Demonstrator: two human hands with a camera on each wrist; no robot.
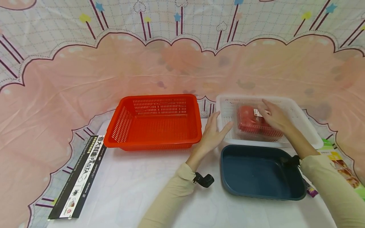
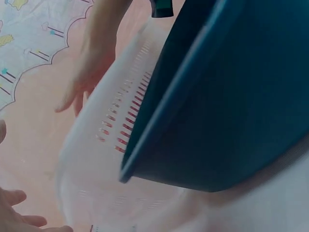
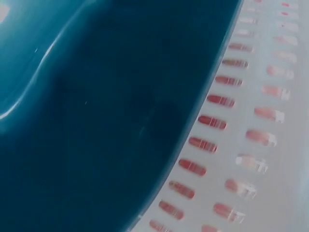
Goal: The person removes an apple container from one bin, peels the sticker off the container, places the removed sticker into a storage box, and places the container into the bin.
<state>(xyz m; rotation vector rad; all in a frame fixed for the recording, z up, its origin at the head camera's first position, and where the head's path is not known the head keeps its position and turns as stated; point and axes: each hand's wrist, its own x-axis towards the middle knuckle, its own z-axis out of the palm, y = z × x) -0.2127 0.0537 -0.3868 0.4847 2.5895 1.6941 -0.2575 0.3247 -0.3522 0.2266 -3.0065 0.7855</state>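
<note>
right hand rests flat-fingered on red pack, right of centre; left hand relaxed, steadies white basket. next: grasp pack.

Left grip open, fingers straight and forward; right grip extended, fingers relaxed, palm down

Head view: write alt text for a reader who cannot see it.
A right hand rests on a red packet inside a white basket while the left hand touches its rim. An empty red basket and dark blue tray sit nearby.
</note>
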